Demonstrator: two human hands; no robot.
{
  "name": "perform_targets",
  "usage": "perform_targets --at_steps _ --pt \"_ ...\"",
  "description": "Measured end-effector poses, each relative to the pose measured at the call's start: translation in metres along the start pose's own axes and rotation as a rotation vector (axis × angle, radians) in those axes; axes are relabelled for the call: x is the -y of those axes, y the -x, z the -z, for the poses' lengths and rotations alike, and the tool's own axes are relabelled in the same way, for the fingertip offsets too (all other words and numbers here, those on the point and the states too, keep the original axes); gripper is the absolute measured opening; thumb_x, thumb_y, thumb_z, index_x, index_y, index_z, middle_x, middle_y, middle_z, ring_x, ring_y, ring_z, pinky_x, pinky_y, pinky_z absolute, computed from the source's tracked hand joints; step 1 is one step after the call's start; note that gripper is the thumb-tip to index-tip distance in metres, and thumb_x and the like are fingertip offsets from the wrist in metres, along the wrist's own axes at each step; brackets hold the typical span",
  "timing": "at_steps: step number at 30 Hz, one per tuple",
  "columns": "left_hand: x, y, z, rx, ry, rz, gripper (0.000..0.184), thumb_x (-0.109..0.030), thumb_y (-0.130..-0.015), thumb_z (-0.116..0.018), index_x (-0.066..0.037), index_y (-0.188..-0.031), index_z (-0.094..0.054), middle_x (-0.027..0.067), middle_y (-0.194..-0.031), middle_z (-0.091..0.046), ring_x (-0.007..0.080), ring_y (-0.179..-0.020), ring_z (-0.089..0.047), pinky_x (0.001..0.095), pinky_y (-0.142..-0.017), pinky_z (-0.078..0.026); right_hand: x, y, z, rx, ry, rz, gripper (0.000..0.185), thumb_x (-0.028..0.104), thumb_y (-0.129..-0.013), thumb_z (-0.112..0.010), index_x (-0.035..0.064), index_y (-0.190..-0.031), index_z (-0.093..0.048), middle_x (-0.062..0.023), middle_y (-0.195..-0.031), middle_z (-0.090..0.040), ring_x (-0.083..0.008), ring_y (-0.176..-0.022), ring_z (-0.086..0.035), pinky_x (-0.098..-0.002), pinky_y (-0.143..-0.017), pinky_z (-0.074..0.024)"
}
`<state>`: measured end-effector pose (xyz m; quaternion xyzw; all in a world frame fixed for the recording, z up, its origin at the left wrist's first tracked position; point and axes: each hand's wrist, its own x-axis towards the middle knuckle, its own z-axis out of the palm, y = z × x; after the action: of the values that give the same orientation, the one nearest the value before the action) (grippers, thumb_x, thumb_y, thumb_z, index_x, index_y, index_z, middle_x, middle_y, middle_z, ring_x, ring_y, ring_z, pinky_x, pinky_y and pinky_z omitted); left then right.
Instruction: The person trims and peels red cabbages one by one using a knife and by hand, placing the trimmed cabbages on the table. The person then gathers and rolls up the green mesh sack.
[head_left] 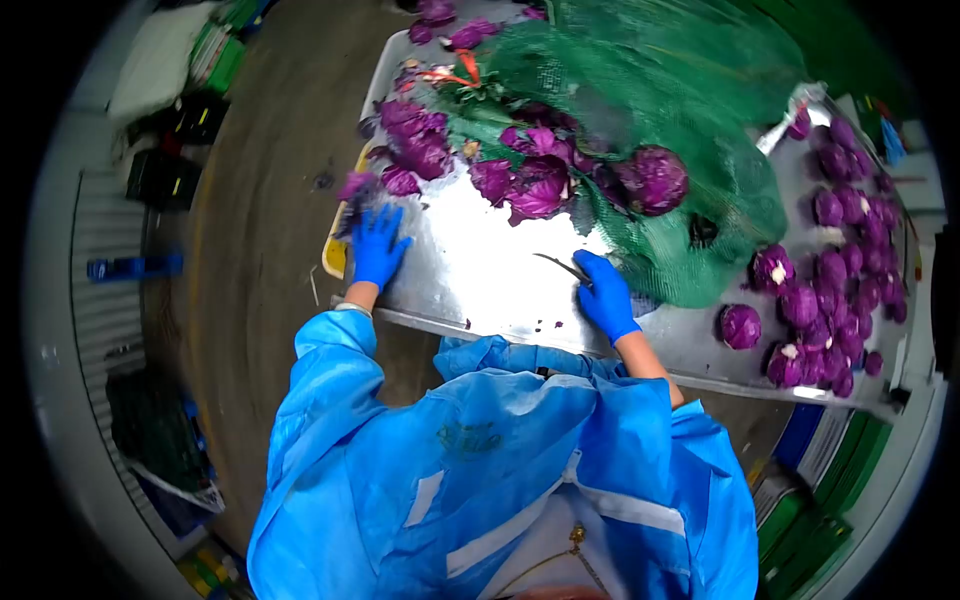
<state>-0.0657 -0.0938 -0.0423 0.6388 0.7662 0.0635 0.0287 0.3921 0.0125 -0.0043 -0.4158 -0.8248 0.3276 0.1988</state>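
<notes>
My left hand [378,247], in a blue glove, is open with fingers spread at the table's left edge. Just beyond its fingertips are blurred purple cabbage leaves [357,190], over the table's edge. My right hand [606,297], also gloved in blue, is closed around a knife [560,265]; its thin dark blade points left over the metal table [470,275], and its handle is hidden in my fingers. Ahead lie loose red cabbage leaves [538,185] and a whole red cabbage [652,180] on a green mesh net [720,230].
Many red cabbages [830,280] crowd the table's right side, some with pale cut stems. A yellow-rimmed container [335,255] sits below the left edge. Red ribbon-like strips [467,68] lie at the back. Black crates [165,180] stand on the floor at left.
</notes>
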Motion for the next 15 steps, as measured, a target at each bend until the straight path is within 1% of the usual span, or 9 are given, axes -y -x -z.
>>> perform_targets --at_steps 1,3,5,6,7,8,9,13,15 --pt "0.008 -0.015 -0.002 -0.117 -0.071 0.032 0.054 -0.042 -0.087 -0.059 -0.022 -0.137 -0.051 0.0118 -0.139 -0.049 0.0401 -0.132 -0.037 0.0577 -0.106 -0.027 0.002 -0.003 0.002 0.021 0.070 0.053 0.054 0.003 -0.074 -0.060 0.0060 -0.127 -0.054 -0.0181 -0.125 -0.057 -0.0373 -0.112 -0.055 -0.0439 -0.097 -0.0442" --pt "0.011 -0.049 -0.001 -0.162 -0.095 0.195 0.040 -0.029 -0.084 -0.066 -0.013 -0.121 -0.062 0.0152 -0.118 -0.062 0.0386 -0.115 -0.051 0.0513 -0.097 -0.039 0.003 -0.008 0.009 0.046 0.077 0.080 0.052 0.003 -0.073 -0.060 0.0053 -0.124 -0.055 -0.0176 -0.123 -0.058 -0.0371 -0.106 -0.056 -0.0440 -0.094 -0.0455" --pt "-0.053 -0.089 0.032 -0.402 0.447 0.082 0.029 -0.015 -0.080 -0.070 -0.006 -0.107 -0.065 0.0144 -0.098 -0.066 0.0342 -0.098 -0.058 0.0442 -0.086 -0.046 -0.005 -0.010 0.007 0.011 0.125 0.100 0.047 0.003 -0.072 -0.059 0.0044 -0.119 -0.057 -0.0155 -0.117 -0.060 -0.0353 -0.100 -0.057 -0.0441 -0.089 -0.0467" --pt "-0.103 -0.100 0.049 -0.324 0.654 0.099 0.034 -0.008 -0.079 -0.070 -0.003 -0.112 -0.063 0.0155 -0.104 -0.065 0.0304 -0.098 -0.060 0.0388 -0.086 -0.048 -0.010 -0.012 0.005 0.036 0.160 0.089 0.046 0.004 -0.072 -0.058 0.0045 -0.118 -0.058 -0.0149 -0.115 -0.061 -0.0346 -0.099 -0.057 -0.0439 -0.087 -0.0469" --pt "-0.139 -0.115 0.044 -0.401 0.640 -0.149 0.040 -0.007 -0.079 -0.070 -0.003 -0.118 -0.061 0.0155 -0.110 -0.063 0.0294 -0.101 -0.060 0.0390 -0.089 -0.047 -0.015 -0.014 0.002 0.066 0.195 0.083 0.045 0.004 -0.072 -0.058 0.0046 -0.117 -0.058 -0.0143 -0.113 -0.061 -0.0338 -0.099 -0.057 -0.0436 -0.086 -0.0471" --pt "-0.188 -0.125 0.060 -0.208 0.950 -0.206 0.046 -0.008 -0.080 -0.070 -0.004 -0.124 -0.059 0.0164 -0.119 -0.060 0.0312 -0.110 -0.057 0.0394 -0.096 -0.045 -0.022 -0.015 -0.004 0.041 0.268 0.131 0.044 0.004 -0.072 -0.058 0.0051 -0.116 -0.060 -0.0133 -0.108 -0.063 -0.0317 -0.097 -0.058 -0.0424 -0.083 -0.0477" --pt "-0.219 -0.140 0.056 -0.258 0.818 -0.426 0.050 -0.012 -0.081 -0.069 -0.006 -0.128 -0.056 0.0164 -0.124 -0.059 0.0336 -0.114 -0.055 0.0401 -0.099 -0.043 -0.022 -0.016 -0.003 0.034 0.271 0.127 0.044 0.004 -0.072 -0.057 0.0051 -0.116 -0.060 -0.0135 -0.107 -0.063 -0.0316 -0.096 -0.058 -0.0423 -0.083 -0.0477" --pt "-0.339 -0.191 0.067 -0.054 0.836 -0.472 0.075 -0.034 -0.080 -0.072 -0.004 -0.140 -0.040 0.0236 -0.140 -0.043 0.0390 -0.129 -0.043 0.0432 -0.108 -0.035 -0.019 -0.019 -0.001 0.038 0.245 0.082 0.041 0.004 -0.073 -0.054 0.0055 -0.113 -0.062 -0.0148 -0.103 -0.064 -0.0312 -0.094 -0.059 -0.0426 -0.081 -0.0475" --pt "-0.377 -0.225 0.037 -0.033 0.747 -0.457 0.093 -0.047 -0.070 -0.077 -0.004 -0.141 -0.036 0.0256 -0.138 -0.044 0.0410 -0.125 -0.045 0.0437 -0.106 -0.038 -0.028 -0.016 -0.008 0.065 0.197 0.041 0.043 0.005 -0.073 -0.055 0.0066 -0.115 -0.061 -0.0165 -0.104 -0.062 -0.0333 -0.096 -0.058 -0.0436 -0.082 -0.0457"
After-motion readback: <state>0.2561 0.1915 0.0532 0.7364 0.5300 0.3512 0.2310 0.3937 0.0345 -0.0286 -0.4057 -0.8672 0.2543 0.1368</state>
